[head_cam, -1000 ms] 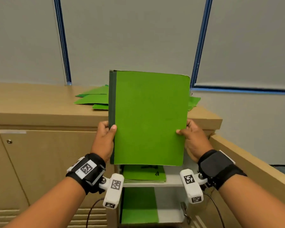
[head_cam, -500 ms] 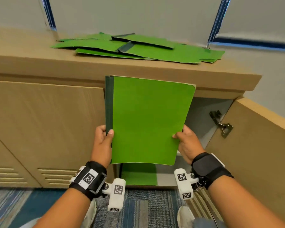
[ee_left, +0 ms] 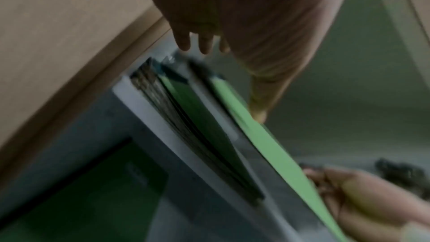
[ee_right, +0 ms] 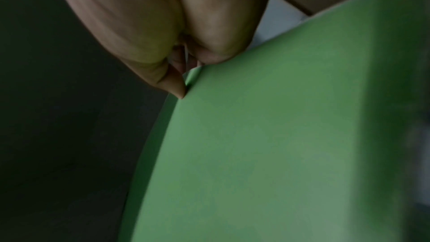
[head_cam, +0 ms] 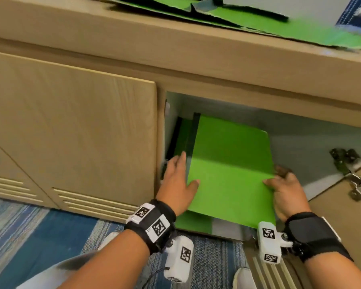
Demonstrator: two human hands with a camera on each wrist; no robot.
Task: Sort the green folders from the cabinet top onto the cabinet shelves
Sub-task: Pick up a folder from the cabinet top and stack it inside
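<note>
Cabinet [head_cam: 71, 126]: 1 door shut, right compartment open, above and beyond the fingers.

Loose folders [head_cam: 248, 15]: several left on the cabinet top, well above both hands; sorting unfinished.

Held folder [head_cam: 229, 170]: partly inside the upper shelf, between the 2 hands.

Shelved folders [ee_left: 200, 128]: a stack already filed, just left of the held folder; another green folder [head_cam: 193, 223] lies below.

Left hand [head_cam: 175, 182]: fingers straight along the spine edge, thumb on the cover.

Right hand [head_cam: 286, 188]: fingers pinching the right edge.

Head view looks down; both wrist views closely share the green folder [head_cam: 229, 174].
</note>
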